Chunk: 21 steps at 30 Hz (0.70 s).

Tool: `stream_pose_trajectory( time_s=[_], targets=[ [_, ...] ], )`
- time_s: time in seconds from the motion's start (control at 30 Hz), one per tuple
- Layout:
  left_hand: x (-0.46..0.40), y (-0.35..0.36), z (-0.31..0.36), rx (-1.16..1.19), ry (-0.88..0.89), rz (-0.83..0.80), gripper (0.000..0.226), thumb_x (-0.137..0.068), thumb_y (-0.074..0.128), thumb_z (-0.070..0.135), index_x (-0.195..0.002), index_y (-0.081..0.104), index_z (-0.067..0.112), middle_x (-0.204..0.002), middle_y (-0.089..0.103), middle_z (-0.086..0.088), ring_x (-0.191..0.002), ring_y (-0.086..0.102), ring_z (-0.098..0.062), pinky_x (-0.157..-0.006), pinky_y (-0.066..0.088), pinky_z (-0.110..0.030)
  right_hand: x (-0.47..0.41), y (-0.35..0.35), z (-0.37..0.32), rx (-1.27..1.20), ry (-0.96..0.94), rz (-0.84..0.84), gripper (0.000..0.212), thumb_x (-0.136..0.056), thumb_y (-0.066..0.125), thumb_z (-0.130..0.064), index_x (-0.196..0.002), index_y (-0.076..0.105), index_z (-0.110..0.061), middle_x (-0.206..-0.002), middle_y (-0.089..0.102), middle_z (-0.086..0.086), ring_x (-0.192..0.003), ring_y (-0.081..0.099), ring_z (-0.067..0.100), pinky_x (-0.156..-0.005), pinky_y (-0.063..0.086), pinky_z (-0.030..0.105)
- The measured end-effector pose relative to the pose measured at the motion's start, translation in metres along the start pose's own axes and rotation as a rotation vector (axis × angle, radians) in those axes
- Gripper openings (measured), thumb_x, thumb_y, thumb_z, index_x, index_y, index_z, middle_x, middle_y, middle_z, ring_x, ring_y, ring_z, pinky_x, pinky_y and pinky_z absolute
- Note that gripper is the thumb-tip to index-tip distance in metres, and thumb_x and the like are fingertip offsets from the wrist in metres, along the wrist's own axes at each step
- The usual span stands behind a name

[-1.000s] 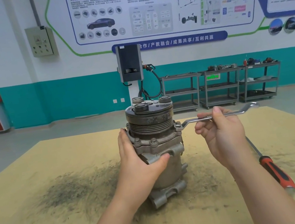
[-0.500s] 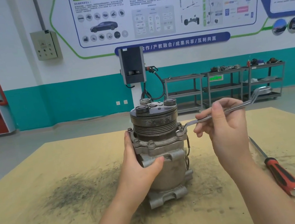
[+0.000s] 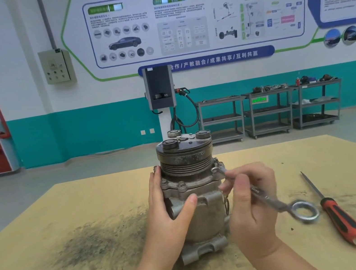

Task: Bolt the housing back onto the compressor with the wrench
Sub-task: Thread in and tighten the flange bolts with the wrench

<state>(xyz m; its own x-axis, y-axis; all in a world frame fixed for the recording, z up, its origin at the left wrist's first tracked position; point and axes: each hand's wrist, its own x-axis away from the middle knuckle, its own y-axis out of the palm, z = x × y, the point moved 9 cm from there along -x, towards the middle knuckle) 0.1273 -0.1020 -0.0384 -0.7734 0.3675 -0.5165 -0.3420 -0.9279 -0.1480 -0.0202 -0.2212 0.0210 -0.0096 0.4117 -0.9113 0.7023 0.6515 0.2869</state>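
A grey metal compressor (image 3: 201, 216) stands upright in the middle of the wooden table (image 3: 75, 260), its grooved pulley (image 3: 185, 157) on top. Bolts ring the housing flange (image 3: 188, 184) below the pulley. My left hand (image 3: 170, 217) wraps around the left side of the body, thumb across the front. A silver ring wrench (image 3: 277, 203) is gripped by my right hand (image 3: 251, 207). One ring end sits at a bolt on the flange's right side; the handle slants down toward me and to the right, its free ring end blurred.
A red-handled screwdriver (image 3: 339, 218) lies on the table to the right of my right hand. Dark metal dust (image 3: 92, 250) stains the wood at left. Far behind stand grey shelf carts (image 3: 268, 111) and a charger post (image 3: 159, 90).
My right hand has swung the wrench handle from pointing right and away around toward me, lowering it, with the ring end staying at the right-side bolt. My left hand keeps holding the compressor.
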Motion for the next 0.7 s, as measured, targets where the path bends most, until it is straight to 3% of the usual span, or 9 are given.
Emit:
stream_pose_trajectory(
  time_s=[0.1,0.2,0.37,0.5,0.6,0.7],
  targets=[
    [0.0,-0.001,0.0,0.007,0.004,0.01,0.097,-0.072,0.068,0.06,-0.154,0.017,0.046,-0.16,0.025,0.019,-0.148,0.023,-0.003,-0.122,0.025,-0.045,0.005,0.009,-0.007,0.12,-0.061,-0.092,0.027,-0.103,0.04,-0.034,-0.089,0.054,-0.016,-0.078,0.053,0.009,-0.082,0.052,0.0,-0.074,0.04,0.007],
    [-0.001,0.001,0.0,0.018,-0.011,-0.011,0.103,-0.066,0.071,0.064,-0.152,0.017,0.049,-0.159,0.029,0.018,-0.147,0.029,-0.007,-0.12,0.029,-0.047,0.003,0.014,-0.011,0.145,-0.074,-0.123,0.024,-0.101,0.046,-0.035,-0.089,0.054,-0.016,-0.081,0.054,0.005,-0.079,0.053,0.007,-0.074,0.041,0.009],
    [-0.003,-0.003,-0.007,0.022,-0.03,-0.016,0.101,-0.066,0.077,0.057,-0.149,0.02,0.055,-0.155,0.039,0.015,-0.143,0.037,-0.01,-0.116,0.036,-0.048,0.002,0.023,-0.019,0.147,-0.143,-0.23,0.035,-0.092,0.062,-0.03,-0.078,0.07,0.001,-0.085,0.059,0.007,-0.079,0.058,0.012,-0.074,0.048,0.013],
    [-0.007,-0.009,-0.017,0.046,-0.04,-0.02,0.102,-0.061,0.08,0.05,-0.148,0.027,0.054,-0.151,0.044,0.021,-0.138,0.042,-0.002,-0.114,0.04,-0.041,-0.005,0.015,-0.027,0.055,-0.181,-0.212,0.021,-0.098,0.055,-0.032,-0.088,0.065,-0.016,-0.09,0.062,0.001,-0.085,0.063,0.011,-0.078,0.049,0.017],
    [-0.013,-0.009,-0.021,0.092,-0.055,-0.065,0.095,-0.061,0.086,0.047,-0.136,0.032,0.067,-0.14,0.049,0.034,-0.13,0.046,0.009,-0.104,0.045,-0.019,-0.024,-0.006,-0.001,-0.096,0.163,0.014,0.018,-0.1,0.046,-0.043,-0.088,0.056,-0.034,-0.077,0.064,-0.005,-0.062,0.064,0.013,-0.062,0.052,0.023],
    [-0.015,-0.013,-0.023,0.105,-0.074,-0.079,0.09,-0.064,0.087,0.041,-0.129,0.033,0.07,-0.132,0.053,0.039,-0.124,0.05,0.012,-0.094,0.046,-0.008,-0.02,-0.02,0.041,-0.254,0.567,0.196,0.018,-0.099,0.043,-0.036,-0.092,0.049,-0.021,-0.069,0.065,0.002,-0.049,0.059,0.015,-0.049,0.05,0.024]
  ],
)
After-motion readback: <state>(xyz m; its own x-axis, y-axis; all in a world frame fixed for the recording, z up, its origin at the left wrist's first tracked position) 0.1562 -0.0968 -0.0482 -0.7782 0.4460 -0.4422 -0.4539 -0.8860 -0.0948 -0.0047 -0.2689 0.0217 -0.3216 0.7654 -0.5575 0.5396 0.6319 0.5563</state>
